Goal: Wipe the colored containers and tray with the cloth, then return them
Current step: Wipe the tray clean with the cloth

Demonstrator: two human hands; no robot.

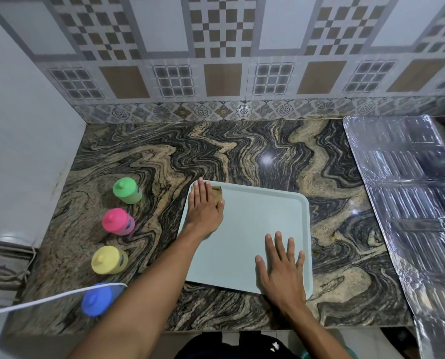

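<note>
A pale green tray (257, 224) lies flat on the marble counter. My left hand (204, 207) presses a brown cloth (217, 194) flat onto the tray's far left corner, fingers straight; most of the cloth is hidden under the palm. My right hand (281, 265) lies flat with spread fingers on the tray's near right corner. Left of the tray stand a green container (126, 190), a pink container (117, 221), a yellow container (108, 260) and a blue container (97, 299) in a line, all upright with lids on.
A white cord (47, 301) crosses in front of the blue container. A foil-covered surface (410, 203) lies along the counter's right side. A tiled wall (216, 60) backs the counter and a plain wall (22, 125) closes the left.
</note>
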